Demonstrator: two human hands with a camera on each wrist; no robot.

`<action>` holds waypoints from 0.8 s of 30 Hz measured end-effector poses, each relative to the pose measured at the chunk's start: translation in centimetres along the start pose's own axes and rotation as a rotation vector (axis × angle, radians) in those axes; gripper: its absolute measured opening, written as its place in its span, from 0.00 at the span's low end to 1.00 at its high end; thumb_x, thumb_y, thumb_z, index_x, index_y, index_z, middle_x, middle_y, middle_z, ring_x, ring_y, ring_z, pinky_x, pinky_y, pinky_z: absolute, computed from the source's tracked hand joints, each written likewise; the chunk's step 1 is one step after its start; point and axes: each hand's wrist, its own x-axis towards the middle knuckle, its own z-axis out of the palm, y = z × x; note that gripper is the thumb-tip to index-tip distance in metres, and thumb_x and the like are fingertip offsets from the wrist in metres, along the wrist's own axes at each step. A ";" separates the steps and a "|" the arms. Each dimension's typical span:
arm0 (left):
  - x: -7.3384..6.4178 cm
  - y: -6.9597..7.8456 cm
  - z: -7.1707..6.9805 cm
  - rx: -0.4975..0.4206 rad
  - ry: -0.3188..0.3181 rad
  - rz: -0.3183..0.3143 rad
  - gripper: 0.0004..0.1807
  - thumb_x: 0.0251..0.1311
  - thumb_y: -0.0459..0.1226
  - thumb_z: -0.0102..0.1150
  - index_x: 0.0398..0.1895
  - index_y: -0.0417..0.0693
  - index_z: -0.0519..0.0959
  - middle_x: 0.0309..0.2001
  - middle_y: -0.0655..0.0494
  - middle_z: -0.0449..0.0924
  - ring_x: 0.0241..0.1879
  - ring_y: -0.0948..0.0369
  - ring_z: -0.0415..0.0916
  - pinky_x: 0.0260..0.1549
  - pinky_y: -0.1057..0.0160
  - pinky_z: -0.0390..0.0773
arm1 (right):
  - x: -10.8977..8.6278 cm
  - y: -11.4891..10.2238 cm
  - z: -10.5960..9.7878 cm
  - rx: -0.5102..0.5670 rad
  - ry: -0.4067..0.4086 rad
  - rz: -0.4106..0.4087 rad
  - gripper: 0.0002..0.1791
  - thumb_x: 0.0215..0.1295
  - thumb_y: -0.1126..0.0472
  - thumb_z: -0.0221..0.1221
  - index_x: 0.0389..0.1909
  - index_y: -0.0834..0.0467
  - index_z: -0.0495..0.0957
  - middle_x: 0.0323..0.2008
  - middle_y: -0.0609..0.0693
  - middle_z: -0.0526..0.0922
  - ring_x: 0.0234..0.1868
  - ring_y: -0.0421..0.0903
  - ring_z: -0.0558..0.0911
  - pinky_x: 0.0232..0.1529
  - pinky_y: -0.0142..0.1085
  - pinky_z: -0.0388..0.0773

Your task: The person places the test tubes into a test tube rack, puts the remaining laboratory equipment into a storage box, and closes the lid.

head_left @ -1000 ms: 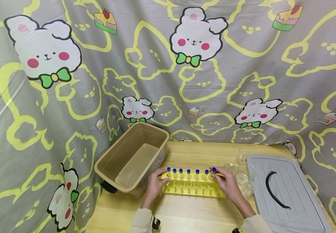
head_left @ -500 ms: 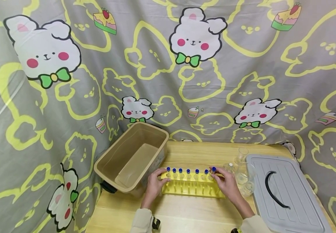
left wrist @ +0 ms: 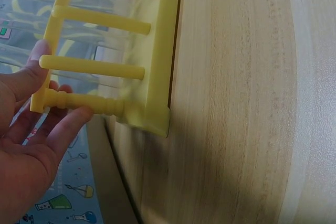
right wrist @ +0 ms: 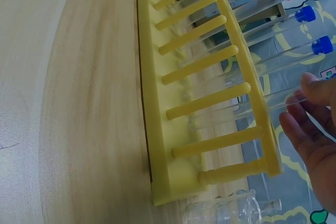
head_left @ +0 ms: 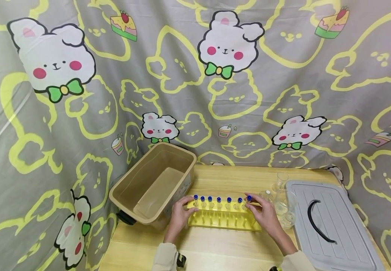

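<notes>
A yellow test tube rack (head_left: 224, 223) stands on the wooden table, bearing a row of clear test tubes with blue caps (head_left: 218, 200). My left hand (head_left: 180, 214) grips its left end; in the left wrist view the thumb (left wrist: 32, 72) lies on the top bar and the fingers curl around the end post (left wrist: 79, 101). At the rack's right end, my right hand (head_left: 263, 212) pinches the last test tube (right wrist: 278, 98) just below its cap (head_left: 249, 198). That tube's lower part sits within the rack, beside the yellow pegs.
An open brown bin (head_left: 116, 194) stands left of the rack, close to my left hand. Clear glassware (head_left: 288, 219) clusters just right of my right hand. Farther right lies a grey lid (head_left: 347, 222) with a black handle. A patterned curtain (head_left: 188, 90) encloses the table's back and sides.
</notes>
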 end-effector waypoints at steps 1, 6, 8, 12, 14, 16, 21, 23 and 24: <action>0.0 0.1 0.0 -0.006 -0.003 -0.007 0.22 0.48 0.30 0.78 0.49 0.38 0.86 0.52 0.45 0.85 0.52 0.45 0.82 0.48 0.59 0.85 | 0.0 -0.1 0.0 0.002 -0.001 0.002 0.22 0.61 0.77 0.67 0.57 0.62 0.82 0.44 0.60 0.87 0.46 0.57 0.86 0.43 0.30 0.85; -0.1 0.1 -0.1 -0.015 -0.005 -0.007 0.22 0.48 0.30 0.78 0.49 0.36 0.86 0.53 0.43 0.84 0.52 0.43 0.82 0.46 0.60 0.86 | -0.1 -0.3 -0.2 0.007 0.002 -0.013 0.22 0.60 0.77 0.68 0.55 0.60 0.84 0.45 0.56 0.88 0.45 0.53 0.86 0.43 0.31 0.85; -0.1 0.1 -0.1 -0.011 -0.004 0.001 0.22 0.48 0.30 0.78 0.49 0.36 0.86 0.53 0.42 0.84 0.52 0.43 0.82 0.46 0.59 0.86 | -0.2 -0.4 -0.3 0.007 0.007 -0.029 0.22 0.59 0.78 0.68 0.54 0.61 0.84 0.45 0.54 0.88 0.45 0.51 0.86 0.42 0.32 0.86; -0.2 0.1 0.0 -0.012 -0.003 -0.001 0.22 0.48 0.30 0.78 0.49 0.36 0.86 0.52 0.43 0.84 0.52 0.42 0.82 0.45 0.59 0.86 | -0.4 -0.6 -0.4 0.010 0.011 -0.047 0.23 0.58 0.79 0.69 0.55 0.63 0.83 0.46 0.55 0.87 0.45 0.48 0.86 0.43 0.33 0.86; -0.2 0.1 0.0 -0.019 -0.004 -0.009 0.22 0.49 0.30 0.78 0.50 0.36 0.86 0.52 0.43 0.84 0.52 0.42 0.82 0.45 0.59 0.86 | -0.6 -0.7 -0.5 0.002 0.011 -0.044 0.24 0.58 0.77 0.69 0.56 0.63 0.83 0.46 0.54 0.87 0.46 0.48 0.86 0.44 0.32 0.86; -0.2 0.1 -0.1 -0.020 -0.005 -0.009 0.22 0.49 0.30 0.78 0.49 0.36 0.86 0.52 0.43 0.84 0.52 0.42 0.82 0.45 0.59 0.86 | -0.7 -0.8 -0.6 -0.007 0.016 -0.042 0.25 0.58 0.76 0.70 0.57 0.64 0.82 0.46 0.55 0.87 0.46 0.50 0.86 0.44 0.32 0.85; -0.2 0.1 -0.2 -0.015 -0.012 -0.009 0.22 0.49 0.29 0.78 0.50 0.37 0.85 0.53 0.43 0.84 0.52 0.43 0.82 0.46 0.61 0.86 | -1.0 -1.0 -1.4 0.008 0.037 -0.048 0.28 0.57 0.76 0.71 0.61 0.65 0.79 0.47 0.58 0.86 0.47 0.58 0.86 0.45 0.38 0.86; -0.1 0.2 -0.2 -0.011 -0.013 -0.009 0.23 0.48 0.29 0.78 0.51 0.37 0.85 0.53 0.44 0.84 0.52 0.44 0.82 0.47 0.60 0.85 | -1.1 -1.3 -1.8 0.023 0.041 -0.059 0.30 0.57 0.76 0.71 0.63 0.66 0.77 0.48 0.60 0.86 0.47 0.60 0.85 0.45 0.41 0.86; -0.1 0.2 -0.2 -0.008 -0.013 -0.006 0.23 0.48 0.30 0.78 0.51 0.37 0.85 0.53 0.44 0.84 0.52 0.45 0.82 0.48 0.60 0.85 | -1.2 -1.4 -2.0 0.027 0.042 -0.065 0.31 0.58 0.76 0.71 0.63 0.66 0.77 0.48 0.60 0.86 0.48 0.61 0.85 0.46 0.43 0.86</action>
